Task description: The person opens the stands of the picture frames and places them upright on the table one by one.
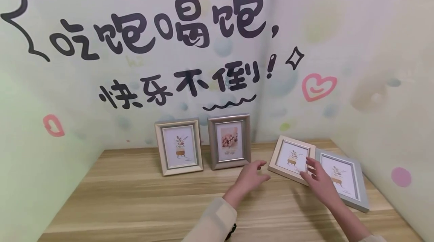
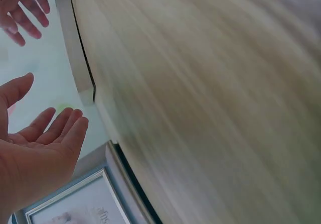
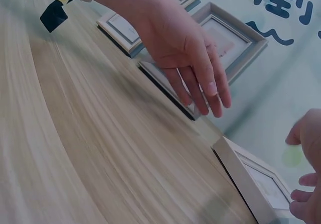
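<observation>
My left hand [image 1: 250,178] hovers over the table, fingers loosely bent and apart, holding nothing. Nearest to it, a taupe picture frame [image 1: 213,144] with a pink flower print stands upright. My right hand [image 1: 320,183] is above the cream picture frame [image 1: 276,155] and the grey-blue picture frame [image 1: 362,189], which lie side by side and touch. In the left wrist view, the right hand [image 2: 25,10] looks apart from any frame. Its fingers [image 3: 303,194] are slightly bent, and part of the cream frame is hidden behind them in the head view.
Another cream picture frame [image 1: 159,151] with a plant print stands upright at the back left. Behind the wooden table [image 1: 135,204] hangs a pale backdrop [image 1: 237,54] with dark lettering. A dark band [image 3: 55,15] dangles near the left sleeve.
</observation>
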Action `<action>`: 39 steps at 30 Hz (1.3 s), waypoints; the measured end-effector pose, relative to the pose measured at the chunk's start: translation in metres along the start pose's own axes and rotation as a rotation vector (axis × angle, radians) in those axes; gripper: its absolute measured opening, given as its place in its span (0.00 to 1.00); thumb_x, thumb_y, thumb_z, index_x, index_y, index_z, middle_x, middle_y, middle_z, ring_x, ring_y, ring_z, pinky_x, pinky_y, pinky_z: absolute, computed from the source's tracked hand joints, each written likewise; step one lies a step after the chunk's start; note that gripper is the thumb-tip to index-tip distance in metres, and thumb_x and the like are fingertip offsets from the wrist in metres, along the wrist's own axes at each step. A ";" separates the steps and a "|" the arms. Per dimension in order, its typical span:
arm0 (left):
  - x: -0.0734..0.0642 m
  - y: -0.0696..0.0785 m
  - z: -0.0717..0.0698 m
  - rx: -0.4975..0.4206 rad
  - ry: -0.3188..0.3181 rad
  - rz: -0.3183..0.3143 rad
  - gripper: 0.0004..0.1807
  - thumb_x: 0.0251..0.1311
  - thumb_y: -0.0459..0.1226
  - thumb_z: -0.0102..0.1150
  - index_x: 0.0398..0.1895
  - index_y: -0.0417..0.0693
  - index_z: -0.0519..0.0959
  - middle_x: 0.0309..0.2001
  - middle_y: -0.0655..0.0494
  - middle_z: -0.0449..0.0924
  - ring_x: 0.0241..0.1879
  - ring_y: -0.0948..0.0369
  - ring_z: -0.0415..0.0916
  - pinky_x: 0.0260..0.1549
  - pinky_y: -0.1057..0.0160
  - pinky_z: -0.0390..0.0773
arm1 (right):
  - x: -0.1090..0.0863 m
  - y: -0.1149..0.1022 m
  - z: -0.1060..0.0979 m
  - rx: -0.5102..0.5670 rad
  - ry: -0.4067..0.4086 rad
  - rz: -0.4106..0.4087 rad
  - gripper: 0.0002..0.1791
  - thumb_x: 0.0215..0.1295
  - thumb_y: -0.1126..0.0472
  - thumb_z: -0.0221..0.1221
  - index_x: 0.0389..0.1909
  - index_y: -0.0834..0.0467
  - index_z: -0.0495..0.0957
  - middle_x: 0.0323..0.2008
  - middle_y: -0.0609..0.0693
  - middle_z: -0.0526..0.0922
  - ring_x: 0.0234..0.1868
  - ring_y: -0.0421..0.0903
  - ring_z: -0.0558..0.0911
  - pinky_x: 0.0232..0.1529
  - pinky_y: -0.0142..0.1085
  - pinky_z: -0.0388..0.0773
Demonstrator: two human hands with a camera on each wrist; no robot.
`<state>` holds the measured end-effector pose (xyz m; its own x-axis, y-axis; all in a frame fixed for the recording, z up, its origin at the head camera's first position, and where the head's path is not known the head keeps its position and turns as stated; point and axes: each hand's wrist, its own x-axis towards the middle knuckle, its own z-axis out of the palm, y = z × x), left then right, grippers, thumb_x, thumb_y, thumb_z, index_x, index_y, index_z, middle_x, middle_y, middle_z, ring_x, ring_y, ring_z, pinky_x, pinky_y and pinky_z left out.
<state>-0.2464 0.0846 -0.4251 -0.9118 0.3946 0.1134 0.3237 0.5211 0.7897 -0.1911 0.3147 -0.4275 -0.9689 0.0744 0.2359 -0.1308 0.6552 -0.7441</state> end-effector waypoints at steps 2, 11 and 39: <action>0.002 0.001 0.004 0.010 -0.008 -0.025 0.27 0.60 0.38 0.66 0.62 0.40 0.76 0.61 0.46 0.80 0.60 0.50 0.77 0.61 0.57 0.77 | 0.000 0.003 -0.002 -0.017 -0.023 0.021 0.33 0.72 0.64 0.52 0.70 0.74 0.52 0.66 0.80 0.63 0.66 0.77 0.66 0.65 0.65 0.67; 0.012 0.006 0.020 -0.051 -0.080 -0.102 0.30 0.61 0.40 0.61 0.66 0.37 0.72 0.62 0.39 0.78 0.63 0.47 0.75 0.64 0.54 0.75 | 0.004 0.004 -0.008 -0.120 -0.129 0.126 0.36 0.72 0.60 0.54 0.70 0.75 0.50 0.58 0.80 0.70 0.58 0.71 0.74 0.62 0.62 0.71; -0.004 0.003 0.015 -0.101 -0.099 -0.146 0.35 0.57 0.40 0.68 0.67 0.39 0.69 0.64 0.40 0.75 0.65 0.45 0.72 0.66 0.50 0.72 | -0.005 -0.009 -0.003 -0.148 -0.202 0.115 0.38 0.72 0.50 0.54 0.72 0.69 0.54 0.67 0.79 0.63 0.66 0.73 0.70 0.63 0.61 0.73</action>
<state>-0.2378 0.0957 -0.4323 -0.9163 0.3956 -0.0629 0.1582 0.5016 0.8505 -0.1844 0.3107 -0.4201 -0.9998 0.0130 0.0140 0.0006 0.7549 -0.6558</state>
